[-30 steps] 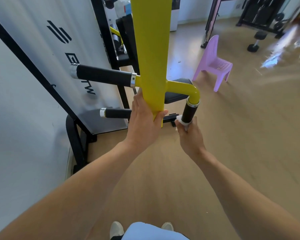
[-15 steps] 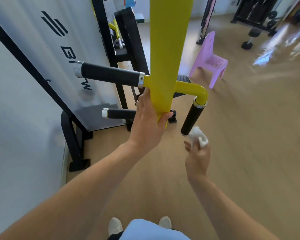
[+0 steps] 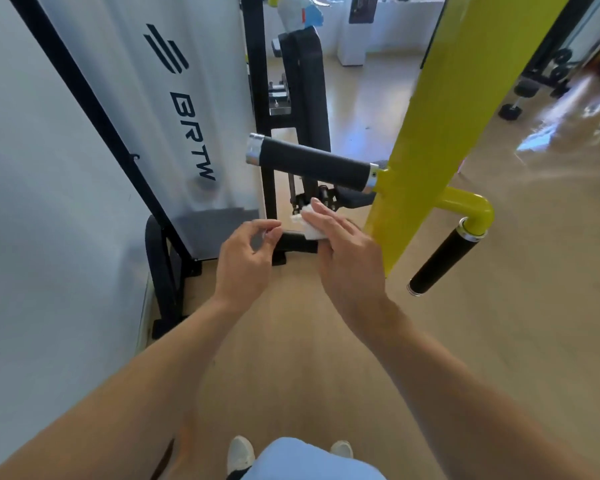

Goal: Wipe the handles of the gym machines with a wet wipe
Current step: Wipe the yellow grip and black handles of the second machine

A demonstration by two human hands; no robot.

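Note:
A yellow machine arm [image 3: 440,109] runs down the right of the view. It carries a horizontal black handle [image 3: 312,163] pointing left and a second black handle [image 3: 442,259] slanting down on the right. My right hand [image 3: 347,261] holds a crumpled white wet wipe [image 3: 309,223] in front of the arm's lower end, left of it and below the horizontal handle. My left hand [image 3: 246,261] hovers beside it with curled fingers and nothing in them, its fingertips close to the wipe. Neither hand touches a handle.
A white weight-stack cover [image 3: 160,109] with a black frame stands at the left, with a short black bar [image 3: 295,242] low behind my hands. A black padded seat back [image 3: 307,84] rises behind. The wooden floor [image 3: 499,341] spreads to the right, with dumbbells [image 3: 523,95] far off.
My left hand let go of the yellow arm and dropped in front of me. My right hand carried the wipe from the slanted right handle leftward to meet it. The view shifted left.

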